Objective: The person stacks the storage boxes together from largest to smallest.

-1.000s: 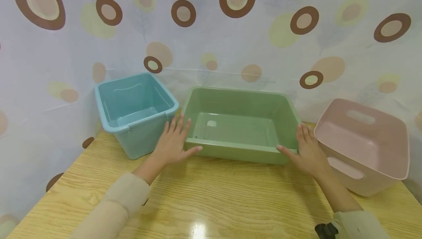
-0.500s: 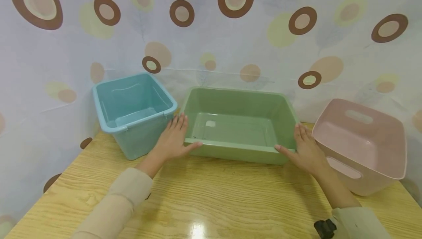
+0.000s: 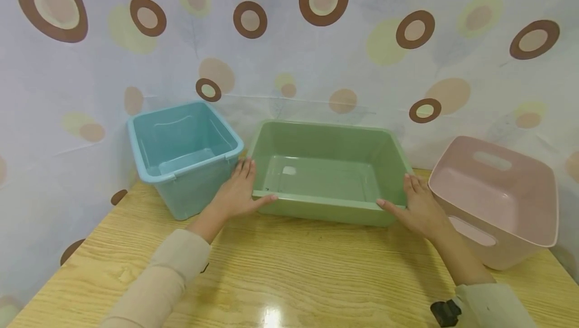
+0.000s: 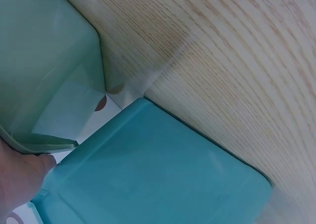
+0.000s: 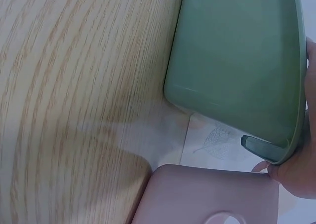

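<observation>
A green bin (image 3: pixel 330 211) stands upright on the table, in the middle of the head view, with nothing inside it. My left hand (image 3: pixel 235 195) touches its front left corner, fingers straight along the side and thumb on the front rim. At the front right corner my right hand (image 3: pixel 422 210) rests the same way, its thumb on the rim. In the left wrist view, part of the left hand (image 4: pixel 22 179) shows by the green bin's rim (image 4: pixel 42 146). The right hand (image 5: pixel 298 169) is at the bin's edge in the right wrist view.
A blue bin (image 3: pixel 194 187) stands close on the left, beside my left hand. To the right, by my right hand, is a pink bin (image 3: pixel 511 247) with handle slots. Behind them hangs a patterned cloth (image 3: pixel 280 57). The table (image 3: pixel 298 267) is wooden.
The fingers of my left hand have come closer together, and the hand has shifted slightly at the corner. The bins stand as before.
</observation>
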Available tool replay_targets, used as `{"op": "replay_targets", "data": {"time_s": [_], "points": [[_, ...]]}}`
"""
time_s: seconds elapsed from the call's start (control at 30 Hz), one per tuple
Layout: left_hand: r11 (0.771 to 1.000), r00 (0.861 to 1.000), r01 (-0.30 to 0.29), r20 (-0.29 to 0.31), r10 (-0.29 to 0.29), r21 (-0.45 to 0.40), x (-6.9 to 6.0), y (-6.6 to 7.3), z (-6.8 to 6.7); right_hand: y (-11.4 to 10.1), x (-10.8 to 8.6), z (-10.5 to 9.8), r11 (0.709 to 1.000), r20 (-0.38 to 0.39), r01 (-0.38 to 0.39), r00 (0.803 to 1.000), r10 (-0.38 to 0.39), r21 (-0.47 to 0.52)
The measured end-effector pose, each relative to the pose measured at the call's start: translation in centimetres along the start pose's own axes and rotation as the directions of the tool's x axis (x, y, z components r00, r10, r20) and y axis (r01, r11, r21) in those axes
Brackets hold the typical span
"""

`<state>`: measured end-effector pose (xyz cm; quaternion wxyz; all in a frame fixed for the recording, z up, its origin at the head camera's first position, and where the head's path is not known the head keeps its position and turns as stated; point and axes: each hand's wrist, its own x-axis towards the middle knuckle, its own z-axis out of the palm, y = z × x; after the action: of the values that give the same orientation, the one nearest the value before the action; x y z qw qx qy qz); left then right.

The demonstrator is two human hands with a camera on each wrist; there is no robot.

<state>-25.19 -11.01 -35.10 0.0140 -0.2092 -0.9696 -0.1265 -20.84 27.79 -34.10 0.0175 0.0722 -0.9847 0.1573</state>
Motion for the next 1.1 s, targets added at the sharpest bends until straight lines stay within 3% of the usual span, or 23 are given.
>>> {"op": "replay_targets", "data": {"time_s": [0.8,1.1], "points": [[0.999,0.999,0.016,-0.046,-0.018,-0.047,-0.51,0.11,0.4,0.28,-0.12,0.64,0.998,-0.112,0.062,0.992,-0.06,0.014],[0.999,0.998,0.011,-0.065,-0.014,-0.043,-0.77,0.22,0.61,0.38,-0.3,0.64,0.999,-0.097,0.047,0.994,-0.045,0.024]]}}
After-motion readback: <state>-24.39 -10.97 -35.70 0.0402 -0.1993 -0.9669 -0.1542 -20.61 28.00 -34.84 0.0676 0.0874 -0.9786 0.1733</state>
